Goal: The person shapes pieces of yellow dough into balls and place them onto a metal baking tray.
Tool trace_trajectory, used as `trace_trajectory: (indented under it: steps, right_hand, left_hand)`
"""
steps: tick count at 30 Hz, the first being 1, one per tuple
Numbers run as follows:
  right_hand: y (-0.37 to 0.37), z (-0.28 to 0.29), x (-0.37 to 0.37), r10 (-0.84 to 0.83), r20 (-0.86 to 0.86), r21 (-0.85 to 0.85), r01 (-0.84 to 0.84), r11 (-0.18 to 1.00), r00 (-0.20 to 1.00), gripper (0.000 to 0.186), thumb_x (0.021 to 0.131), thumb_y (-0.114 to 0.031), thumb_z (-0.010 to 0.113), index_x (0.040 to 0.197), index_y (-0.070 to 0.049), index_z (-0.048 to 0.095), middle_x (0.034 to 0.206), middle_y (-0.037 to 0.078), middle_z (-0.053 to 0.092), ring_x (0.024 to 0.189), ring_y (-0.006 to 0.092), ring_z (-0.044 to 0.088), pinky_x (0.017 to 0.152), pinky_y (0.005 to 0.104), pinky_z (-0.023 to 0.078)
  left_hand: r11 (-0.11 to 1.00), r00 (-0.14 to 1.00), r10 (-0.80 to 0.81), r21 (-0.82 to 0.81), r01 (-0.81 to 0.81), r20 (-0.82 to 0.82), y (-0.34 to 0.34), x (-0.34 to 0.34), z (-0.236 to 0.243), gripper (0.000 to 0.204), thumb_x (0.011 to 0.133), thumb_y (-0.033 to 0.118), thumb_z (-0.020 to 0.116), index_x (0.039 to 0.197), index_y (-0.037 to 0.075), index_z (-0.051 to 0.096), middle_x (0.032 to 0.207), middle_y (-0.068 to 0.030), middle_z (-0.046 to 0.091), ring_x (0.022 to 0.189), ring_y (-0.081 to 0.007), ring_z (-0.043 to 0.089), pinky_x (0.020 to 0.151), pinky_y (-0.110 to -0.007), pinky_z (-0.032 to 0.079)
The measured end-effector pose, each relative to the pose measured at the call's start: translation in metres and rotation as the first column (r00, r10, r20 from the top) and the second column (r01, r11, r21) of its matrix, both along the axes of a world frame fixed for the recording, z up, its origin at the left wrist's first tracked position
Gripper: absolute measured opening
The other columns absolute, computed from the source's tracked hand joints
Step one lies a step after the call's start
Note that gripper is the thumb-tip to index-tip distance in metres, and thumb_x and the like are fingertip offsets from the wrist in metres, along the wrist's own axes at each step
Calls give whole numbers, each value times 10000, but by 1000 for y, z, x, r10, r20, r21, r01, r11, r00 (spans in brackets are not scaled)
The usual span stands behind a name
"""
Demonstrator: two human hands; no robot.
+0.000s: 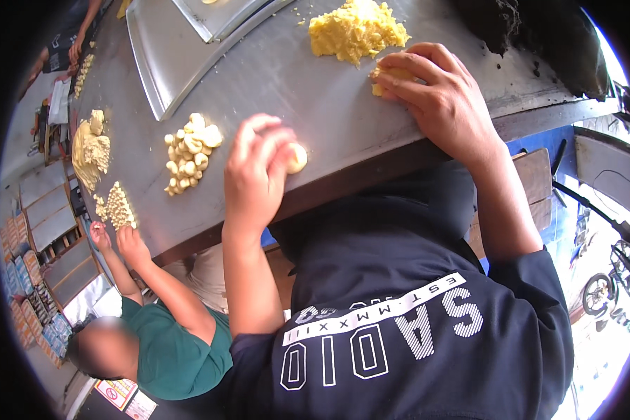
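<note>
My left hand point(255, 164) is over the metal table near its front edge, fingers curled and blurred by motion. A smooth pale dough ball point(297, 158) shows at its thumb side, held against the fingers. Farther right, my right hand point(437, 91) has its fingers closed around a lump of yellow crumbly filling point(381, 78), partly hidden beneath them. Just beyond that hand lies a larger heap of the same yellow filling point(357, 31). To the left of my left hand sits a pile of small pale dough balls point(191, 154).
Metal trays point(157, 77) lie at the far side of the table. At left, a co-worker in a green shirt point(182, 353) handles small dough pieces point(119, 206) beside a dough mass point(91, 150). Another person point(66, 42) stands far left. Dark cloth-like material point(539, 42) covers the right end.
</note>
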State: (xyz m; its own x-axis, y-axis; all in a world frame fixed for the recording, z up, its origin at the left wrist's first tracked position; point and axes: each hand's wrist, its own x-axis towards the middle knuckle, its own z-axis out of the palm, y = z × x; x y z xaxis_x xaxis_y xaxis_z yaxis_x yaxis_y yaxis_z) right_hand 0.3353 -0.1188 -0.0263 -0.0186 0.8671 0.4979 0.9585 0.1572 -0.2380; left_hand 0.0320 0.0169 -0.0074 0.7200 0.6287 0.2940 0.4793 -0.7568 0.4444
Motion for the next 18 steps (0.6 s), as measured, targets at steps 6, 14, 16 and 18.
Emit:
trace_trajectory:
  steps: [6,14,16,18]
  right_hand:
    - [1,12,-14,96,-243,-12,-102,995,965,201,895,-55,862,1088,-110,869,1354,41,786,1254,331,725,1029,448,634]
    - [13,16,-5,-49,-1,-45,49,998,999,320,865,-10,720,1150,-96,836,1333,50,756,1254,286,720,1026,426,649]
    - [21,9,-10,-86,5,-67,86,994,996,233,913,20,768,1124,-55,832,1303,93,786,1218,325,757,1028,440,646]
    - [22,16,-19,-109,7,-117,109,987,994,206,939,10,768,1124,-54,830,1230,101,791,1170,325,758,998,449,642]
  left_hand:
    - [739,599,311,-584,335,737,12,-10,19,606,1087,119,818,1597,-5,515,1493,-279,712,1240,-319,789,1101,-446,634]
    - [870,944,326,373,-323,56,61,-110,16,336,935,247,978,1163,53,825,1295,-127,769,1051,-239,753,951,-408,604]
    - [841,923,386,409,-355,9,38,-111,8,460,849,327,1026,1120,60,769,1203,-128,755,1104,-371,748,974,-507,570]
    - [795,877,469,484,-367,-107,26,-101,-3,543,828,421,1024,1163,91,754,1257,-90,706,1205,-363,691,1034,-536,524]
